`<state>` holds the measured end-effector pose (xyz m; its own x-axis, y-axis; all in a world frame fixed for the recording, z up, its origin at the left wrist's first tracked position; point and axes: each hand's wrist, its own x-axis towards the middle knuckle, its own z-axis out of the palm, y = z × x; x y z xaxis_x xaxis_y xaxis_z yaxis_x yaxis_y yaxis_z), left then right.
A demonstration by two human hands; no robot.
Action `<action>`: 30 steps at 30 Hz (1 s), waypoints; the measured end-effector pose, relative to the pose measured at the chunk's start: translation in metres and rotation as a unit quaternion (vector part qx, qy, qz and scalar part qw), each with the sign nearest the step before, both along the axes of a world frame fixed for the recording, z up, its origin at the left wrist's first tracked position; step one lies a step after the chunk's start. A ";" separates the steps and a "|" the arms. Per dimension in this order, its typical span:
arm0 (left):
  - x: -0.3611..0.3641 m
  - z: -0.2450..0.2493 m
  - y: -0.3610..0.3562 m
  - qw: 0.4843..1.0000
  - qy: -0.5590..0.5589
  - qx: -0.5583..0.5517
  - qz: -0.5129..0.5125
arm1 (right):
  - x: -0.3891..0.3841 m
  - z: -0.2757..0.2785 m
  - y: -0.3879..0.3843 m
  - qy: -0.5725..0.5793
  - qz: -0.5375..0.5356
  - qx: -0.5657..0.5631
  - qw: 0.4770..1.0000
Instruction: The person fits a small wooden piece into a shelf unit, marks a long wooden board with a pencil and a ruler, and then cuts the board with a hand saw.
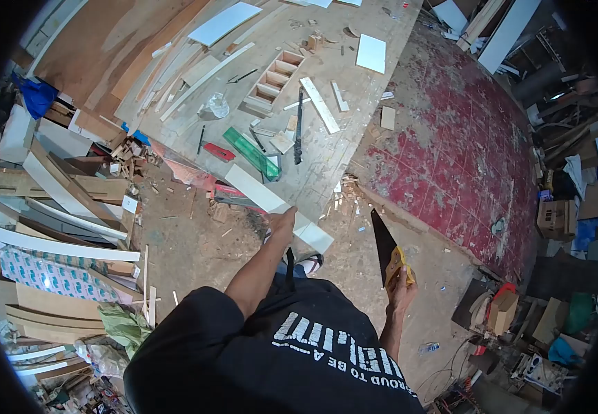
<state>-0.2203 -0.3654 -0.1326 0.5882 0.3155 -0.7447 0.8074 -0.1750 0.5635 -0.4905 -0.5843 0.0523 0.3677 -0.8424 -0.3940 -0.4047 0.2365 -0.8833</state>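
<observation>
My left hand is closed on a long white board, which slants in front of my body with its far end at the worktable's near edge. My right hand grips the yellow handle of a handsaw. The dark saw blade points up and away, apart from the board. On the table near the board lie a green transparent strip, a red-handled tool and a long thin black tool.
The wooden worktable also carries a divided wooden box, a clear cup and white panels. At right is a worn red platform. Curved boards are stacked at left; wood scraps litter the floor.
</observation>
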 end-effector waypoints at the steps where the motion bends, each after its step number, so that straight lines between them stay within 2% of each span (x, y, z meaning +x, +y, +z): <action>1: 0.006 -0.056 -0.008 0.999 -0.004 0.022 -0.023 | -0.002 0.000 0.003 0.001 -0.002 -0.002 1.000; 2: 0.010 -0.087 -0.015 0.998 -0.008 0.043 -0.045 | -0.005 -0.003 0.006 -0.013 -0.019 -0.003 1.000; 4: 0.015 -0.073 -0.035 0.998 -0.001 0.017 -0.054 | -0.012 -0.005 0.010 -0.021 -0.037 -0.004 0.999; 5: 0.016 -0.051 -0.044 0.998 0.006 -0.006 -0.061 | -0.014 -0.003 0.013 -0.019 -0.040 -0.006 0.999; 6: 0.013 0.038 -0.051 0.995 0.021 0.041 -0.086 | -0.017 0.001 0.016 -0.007 -0.025 -0.012 1.000; 9: 0.016 0.078 -0.070 0.992 0.070 0.091 -0.059 | -0.013 -0.001 0.024 -0.006 -0.019 -0.019 1.000; 11: 0.017 0.041 -0.061 0.986 0.041 0.125 -0.107 | 0.009 0.012 0.036 0.022 0.073 -0.239 0.968; 12: 0.018 0.048 -0.051 0.984 0.034 0.090 -0.150 | 0.027 0.031 0.043 0.063 0.098 -0.236 0.965; 13: 0.021 0.055 -0.044 0.980 0.027 0.053 -0.192 | 0.039 0.030 0.043 0.057 0.093 -0.239 0.965; 14: 0.026 0.052 -0.041 0.980 0.033 0.143 -0.134 | 0.050 0.027 0.042 0.092 0.162 -0.280 0.942; 16: 0.045 0.059 -0.013 0.983 0.013 0.141 -0.113 | 0.078 0.011 0.044 0.132 0.270 -0.381 0.874; 17: 0.057 0.066 0.006 0.985 0.001 0.143 -0.092 | 0.097 0.003 0.047 0.128 0.271 -0.382 0.874; 18: 0.073 0.058 0.028 0.986 0.000 0.144 -0.088 | 0.120 -0.003 0.052 0.079 0.313 -0.443 0.836; 19: 0.091 0.043 0.051 0.967 -0.056 0.202 -0.143 | 0.141 -0.007 0.058 0.028 0.353 -0.500 0.790; 20: 0.108 0.035 0.070 0.939 -0.110 0.259 -0.197 | 0.160 -0.011 0.067 0.083 0.390 -0.512 0.761; 21: 0.122 0.046 0.087 0.939 -0.109 0.263 -0.192 | 0.178 -0.021 0.074 0.078 0.394 -0.510 0.761; 23: 0.153 0.082 0.118 0.911 -0.175 0.318 -0.197 | 0.213 -0.050 0.087 0.094 0.438 -0.569 0.690; 24: 0.171 0.078 0.138 0.910 -0.173 0.321 -0.195 | 0.228 -0.059 0.094 0.104 0.459 -0.559 0.683; 26: 0.216 0.061 0.181 0.844 -0.268 0.376 -0.272 | 0.254 -0.079 0.107 0.111 0.476 -0.560 0.669; 27: 0.237 0.053 0.200 0.841 -0.272 0.376 -0.277 | 0.262 -0.090 0.114 0.126 0.490 -0.560 0.656; 29: 0.275 0.039 0.224 0.798 -0.308 0.393 -0.337 | 0.278 -0.105 0.123 0.149 0.501 -0.536 0.663; 30: 0.292 0.040 0.230 0.798 -0.291 0.391 -0.356 | 0.284 -0.110 0.128 0.150 0.529 -0.529 0.647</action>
<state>0.0713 -0.1354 -0.0924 0.9996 -0.0180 -0.0197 -0.0113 -0.9535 0.3013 -0.2061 -0.4564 -0.0573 0.9992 -0.0395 0.0102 -0.0372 -0.9848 -0.1696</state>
